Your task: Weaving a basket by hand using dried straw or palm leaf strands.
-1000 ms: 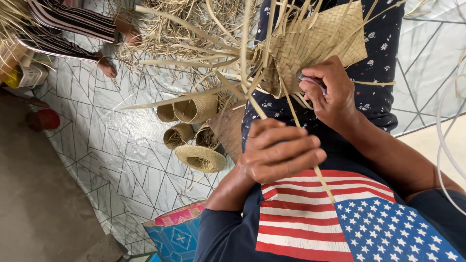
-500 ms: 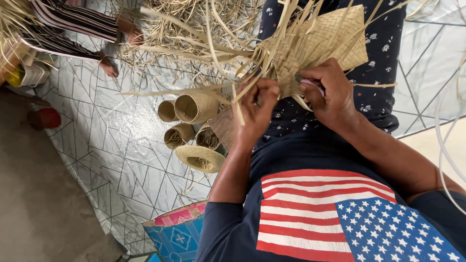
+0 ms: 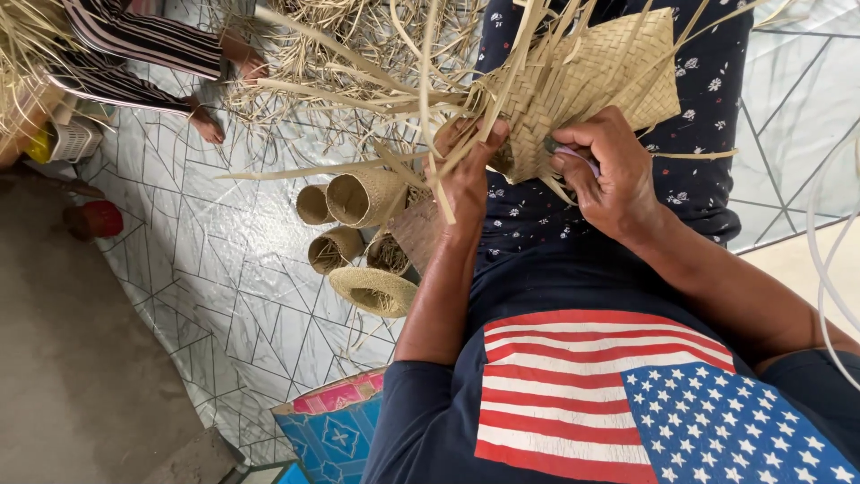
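Upper centre of frame: we hold a half-woven palm-leaf mat (image 3: 596,85) over our lap. Left hand (image 3: 466,170) pinches loose strips (image 3: 421,99); right hand (image 3: 605,170) fingers clenched on the woven edge. Light, pliant, likely brittle; best gripped near the weave.

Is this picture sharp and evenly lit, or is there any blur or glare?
Head view: soft, even daylight, no harsh shadows; the woven mat, left hand and right hand look fairly sharp; the patterned floor sheet shows only faint sheen, brighter at upper right; loose strips blur slightly.
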